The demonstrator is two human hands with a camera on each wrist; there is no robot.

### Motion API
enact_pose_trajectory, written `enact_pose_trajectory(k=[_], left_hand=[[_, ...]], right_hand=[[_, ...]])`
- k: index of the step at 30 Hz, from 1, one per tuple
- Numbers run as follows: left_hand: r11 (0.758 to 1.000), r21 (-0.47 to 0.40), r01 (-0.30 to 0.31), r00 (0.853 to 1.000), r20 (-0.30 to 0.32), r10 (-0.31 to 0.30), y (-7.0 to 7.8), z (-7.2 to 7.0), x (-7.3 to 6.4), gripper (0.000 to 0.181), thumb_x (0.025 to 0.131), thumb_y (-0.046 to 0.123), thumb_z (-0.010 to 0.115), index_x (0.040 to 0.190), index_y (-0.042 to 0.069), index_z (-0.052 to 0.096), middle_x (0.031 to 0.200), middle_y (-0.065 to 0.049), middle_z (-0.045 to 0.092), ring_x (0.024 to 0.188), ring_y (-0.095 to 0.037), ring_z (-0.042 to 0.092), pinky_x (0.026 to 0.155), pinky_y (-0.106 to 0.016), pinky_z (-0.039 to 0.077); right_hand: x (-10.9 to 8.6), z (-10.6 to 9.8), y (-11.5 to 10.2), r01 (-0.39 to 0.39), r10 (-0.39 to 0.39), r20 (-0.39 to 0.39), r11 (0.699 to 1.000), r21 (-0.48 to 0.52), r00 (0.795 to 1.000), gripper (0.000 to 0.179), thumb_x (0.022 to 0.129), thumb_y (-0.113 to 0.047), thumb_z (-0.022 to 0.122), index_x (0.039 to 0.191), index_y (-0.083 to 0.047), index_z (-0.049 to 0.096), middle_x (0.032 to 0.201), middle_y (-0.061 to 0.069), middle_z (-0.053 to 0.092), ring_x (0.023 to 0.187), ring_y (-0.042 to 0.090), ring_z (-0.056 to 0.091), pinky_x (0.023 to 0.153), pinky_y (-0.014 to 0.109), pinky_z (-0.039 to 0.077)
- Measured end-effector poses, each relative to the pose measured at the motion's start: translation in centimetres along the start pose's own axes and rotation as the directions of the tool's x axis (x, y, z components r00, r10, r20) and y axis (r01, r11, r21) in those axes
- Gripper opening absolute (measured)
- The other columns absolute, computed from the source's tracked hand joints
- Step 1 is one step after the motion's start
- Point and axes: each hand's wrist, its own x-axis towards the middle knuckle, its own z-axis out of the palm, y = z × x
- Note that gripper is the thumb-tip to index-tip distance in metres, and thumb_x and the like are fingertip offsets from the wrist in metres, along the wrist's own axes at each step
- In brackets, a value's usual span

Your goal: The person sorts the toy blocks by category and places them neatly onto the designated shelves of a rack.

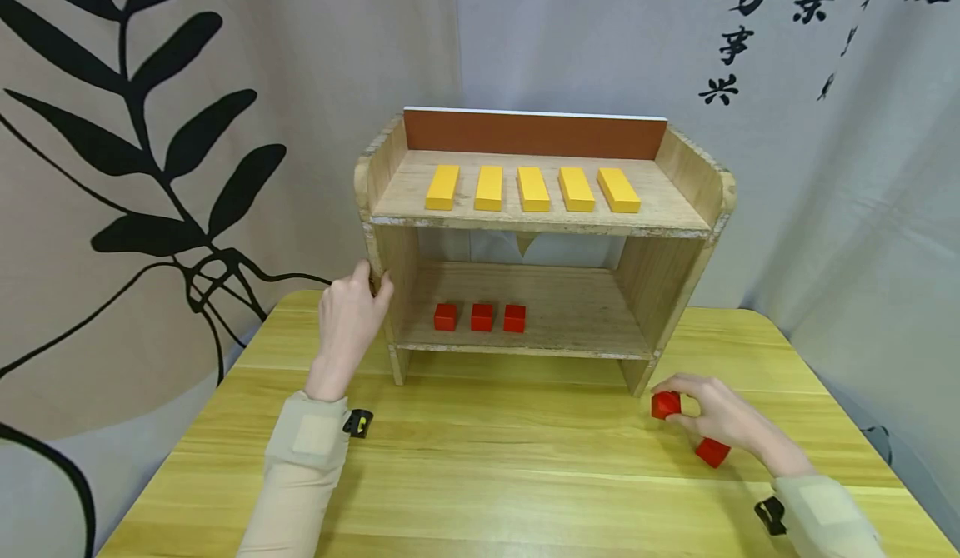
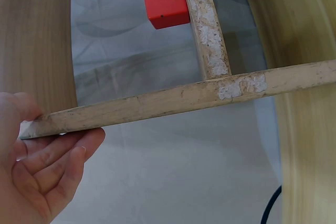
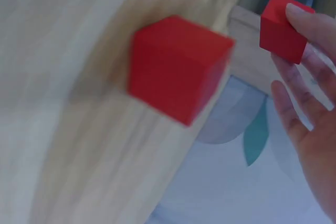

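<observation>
My left hand [image 1: 349,325] grips the left side panel of a small wooden shelf [image 1: 525,229]; in the left wrist view, the thumb lies on one side of the panel's edge [image 2: 157,103] and the fingers on the other. My right hand [image 1: 716,412] pinches a red cube [image 1: 666,405] just off the shelf's right foot. The right wrist view shows the thumb on one face of this held cube [image 3: 283,30] and fingers beneath it. Another red cube [image 1: 712,452] lies on the table below the right hand, apart from it.
Several yellow blocks [image 1: 533,190] lie in a row on the upper board. Three red cubes [image 1: 482,317] stand on the left part of the lower board. The shelf stands on a wooden table [image 1: 480,466], with curtains [image 1: 577,42] behind.
</observation>
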Motion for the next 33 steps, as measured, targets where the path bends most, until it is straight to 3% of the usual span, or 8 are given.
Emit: enact_pose_trajectory(k=[7, 12, 19, 25, 27, 33], left_hand=[[1.000, -0.004, 0.008, 1.000, 0.004, -0.008, 0.0, 0.0, -0.1, 0.029, 0.089, 0.013, 0.058, 0.065, 0.001, 0.046, 0.043, 0.000, 0.031, 0.034, -0.017, 0.032, 0.035, -0.024, 0.023], [1.000, -0.003, 0.008, 1.000, 0.008, -0.008, -0.1, 0.0, 0.0, 0.029, 0.089, 0.013, 0.058, 0.065, 0.001, 0.046, 0.043, 0.000, 0.031, 0.034, -0.015, 0.030, 0.035, -0.024, 0.023], [1.000, 0.002, -0.004, 1.000, 0.013, 0.004, -0.1, 0.0, 0.0, 0.029, 0.089, 0.013, 0.057, 0.066, -0.001, 0.047, 0.042, -0.001, 0.032, 0.033, -0.014, 0.029, 0.034, -0.023, 0.022], [1.000, -0.001, -0.007, 1.000, 0.007, 0.007, -0.1, 0.0, 0.1, 0.029, 0.089, 0.013, 0.057, 0.066, -0.001, 0.047, 0.042, -0.001, 0.031, 0.033, -0.014, 0.030, 0.034, -0.023, 0.023], [1.000, -0.002, -0.004, 1.000, 0.008, 0.004, -0.1, 0.0, 0.1, 0.029, 0.089, 0.013, 0.057, 0.066, -0.001, 0.047, 0.043, 0.000, 0.031, 0.033, -0.015, 0.030, 0.034, -0.023, 0.023], [1.000, -0.001, 0.008, 1.000, 0.012, -0.008, -0.1, 0.0, 0.0, 0.030, 0.089, 0.015, 0.058, 0.066, -0.001, 0.047, 0.043, 0.000, 0.031, 0.034, -0.016, 0.031, 0.034, -0.024, 0.023]], right_hand=[[1.3, -0.6, -1.9, 0.102, -0.107, -0.085, 0.993, -0.063, 0.991, 0.039, 0.069, -0.005, 0.079, 0.106, -0.011, 0.068, 0.105, 0.001, 0.070, 0.097, 0.024, 0.066, 0.080, 0.040, 0.055], [2.5, -1.0, -3.1, 0.176, -0.189, -0.140, 0.980, -0.095, 0.972, 0.042, 0.067, -0.005, 0.081, 0.107, -0.010, 0.068, 0.105, 0.001, 0.070, 0.096, 0.022, 0.067, 0.079, 0.039, 0.056], [4.3, -1.2, -4.8, 0.225, -0.236, -0.213, 0.971, -0.075, 0.948, 0.044, 0.067, -0.006, 0.082, 0.108, -0.010, 0.068, 0.107, 0.000, 0.070, 0.097, 0.020, 0.066, 0.079, 0.033, 0.056], [6.7, -0.8, -5.9, 0.302, -0.305, -0.338, 0.951, -0.064, 0.890, 0.046, 0.063, -0.003, 0.083, 0.107, -0.009, 0.068, 0.105, 0.000, 0.069, 0.095, 0.018, 0.065, 0.090, 0.008, 0.043], [7.4, -0.5, -6.2, 0.319, -0.318, -0.370, 0.946, -0.059, 0.873, 0.048, 0.062, 0.000, 0.082, 0.107, -0.009, 0.068, 0.104, 0.002, 0.069, 0.094, 0.018, 0.064, 0.091, 0.005, 0.040], [9.3, 0.3, -7.1, 0.321, -0.320, -0.430, 0.944, -0.073, 0.844, 0.045, 0.063, 0.000, 0.082, 0.106, -0.007, 0.068, 0.103, 0.005, 0.069, 0.096, 0.021, 0.064, 0.086, 0.023, 0.050]])
